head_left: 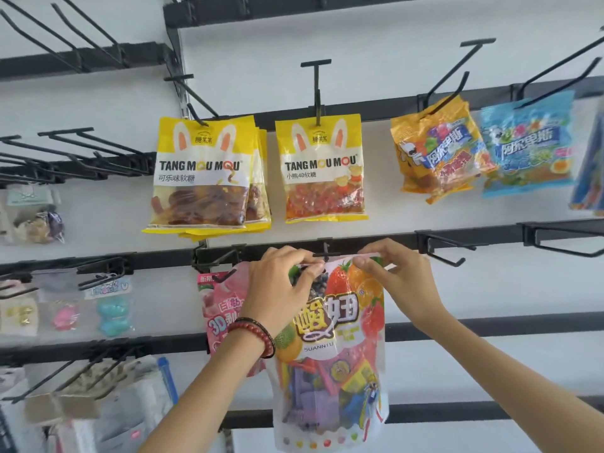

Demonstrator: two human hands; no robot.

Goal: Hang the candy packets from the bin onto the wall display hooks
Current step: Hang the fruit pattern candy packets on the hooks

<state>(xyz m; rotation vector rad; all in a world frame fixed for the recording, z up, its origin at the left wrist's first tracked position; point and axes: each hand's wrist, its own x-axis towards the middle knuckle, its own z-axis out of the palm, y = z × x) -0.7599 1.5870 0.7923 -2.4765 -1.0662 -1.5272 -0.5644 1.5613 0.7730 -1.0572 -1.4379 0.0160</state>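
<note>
The large glossy plastic candy packet [330, 354], printed with fruit above and clear below over a heap of bright wrapped sweets, hung in the lower centre of the frame. Its top edge was raised to the short black metal hook [324, 255] on the black wall rail [385, 245]. We judged it soft, crinkly and slick, and bottom-heavy, since the sweets sagged into its lower half. The flat sealed strip along the top looked the firmest part and so the place to take hold, either side of the hanging hole, which the fingers hid from us. Both hands were there: the left hand [281, 282] pinched the strip between thumb and curled fingers left of the hook, and the right hand [397, 273] pinched it on the right, drawing the edge taut. Whether the hook had passed through the hole we could not tell. Just behind at the left hung a pink plastic packet [220, 305]. Above, in mid-frame, hung a stack of yellow rabbit-eared cola-sweet packets [202, 178] and a yellow rabbit-eared bear-sweet packet [323, 171]. Toward the upper right were an orange crinkled packet [434, 148] and a pale blue packet [529, 145].
</note>
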